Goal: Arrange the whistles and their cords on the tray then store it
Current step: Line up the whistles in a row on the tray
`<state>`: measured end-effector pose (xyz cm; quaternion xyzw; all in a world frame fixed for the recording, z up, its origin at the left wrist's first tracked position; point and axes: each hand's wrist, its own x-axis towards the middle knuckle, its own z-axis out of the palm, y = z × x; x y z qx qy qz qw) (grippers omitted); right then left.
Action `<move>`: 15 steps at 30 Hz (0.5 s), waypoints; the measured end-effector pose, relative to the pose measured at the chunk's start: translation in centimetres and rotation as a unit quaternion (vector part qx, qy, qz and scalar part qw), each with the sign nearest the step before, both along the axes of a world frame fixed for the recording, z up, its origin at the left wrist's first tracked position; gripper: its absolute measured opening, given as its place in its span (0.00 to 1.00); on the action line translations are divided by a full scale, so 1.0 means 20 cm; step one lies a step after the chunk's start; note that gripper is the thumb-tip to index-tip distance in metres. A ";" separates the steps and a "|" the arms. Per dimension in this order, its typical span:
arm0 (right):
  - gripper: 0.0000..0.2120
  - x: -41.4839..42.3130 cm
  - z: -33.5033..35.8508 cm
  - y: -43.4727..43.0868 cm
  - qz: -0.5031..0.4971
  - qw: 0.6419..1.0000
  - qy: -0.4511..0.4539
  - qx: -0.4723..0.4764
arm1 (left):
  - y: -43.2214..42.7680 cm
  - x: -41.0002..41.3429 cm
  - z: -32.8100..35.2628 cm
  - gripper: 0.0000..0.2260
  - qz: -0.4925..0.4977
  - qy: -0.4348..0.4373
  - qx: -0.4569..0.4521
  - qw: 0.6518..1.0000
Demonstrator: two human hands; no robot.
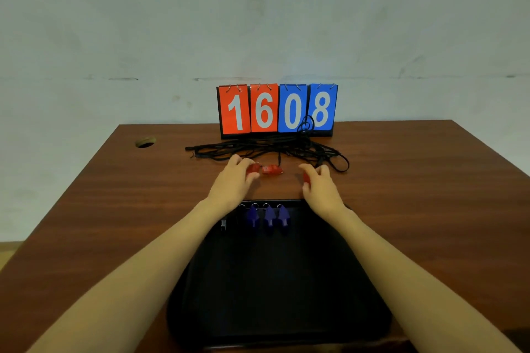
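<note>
Gripping red whistles [252, 168], left hand [233, 184] and right hand [321, 190], before scoreboard [276, 109] showing 1608.

The black tray [275, 295] lies flat, nearest to me. Three blue whistles [269, 217] lie side by side along its far edge, narrow ends toward me and metal rings pointing away. Just beyond the tray, the first red whistle [253, 168] is pinched in the fingers of my left hand [233, 183]. The second red whistle [272, 170] lies loose right beside it. The third red whistle [306, 178] is gripped in my right hand [322, 189]. Further back, the black cords [266, 147] sprawl in a loose tangle, one loop standing up.
</note>
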<state>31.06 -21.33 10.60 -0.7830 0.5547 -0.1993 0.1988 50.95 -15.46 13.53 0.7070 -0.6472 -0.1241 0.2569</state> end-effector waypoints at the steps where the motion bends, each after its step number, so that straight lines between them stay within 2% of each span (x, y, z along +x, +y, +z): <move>1: 0.21 -0.02 0.02 0.03 -0.010 0.999 -0.036 -0.004 | 0.03 -0.04 0.02 0.16 -0.001 0.043 -0.008 0.999; 5: 0.16 -0.09 0.08 0.13 -0.049 0.991 -0.123 -0.010 | 0.16 -0.22 0.07 0.12 -0.020 0.167 -0.012 0.986; 11: 0.09 -0.21 0.12 0.26 -0.085 0.985 -0.151 -0.022 | 0.26 -0.45 0.05 0.09 -0.021 0.282 0.006 0.959; 13: 0.09 -0.25 0.12 0.28 -0.082 0.987 -0.140 -0.015 | 0.29 -0.52 0.02 0.10 -0.019 0.303 0.008 0.953; 15: 0.14 -0.29 0.11 0.30 -0.073 0.988 -0.133 -0.001 | 0.32 -0.58 -0.03 0.14 -0.034 0.266 0.017 0.963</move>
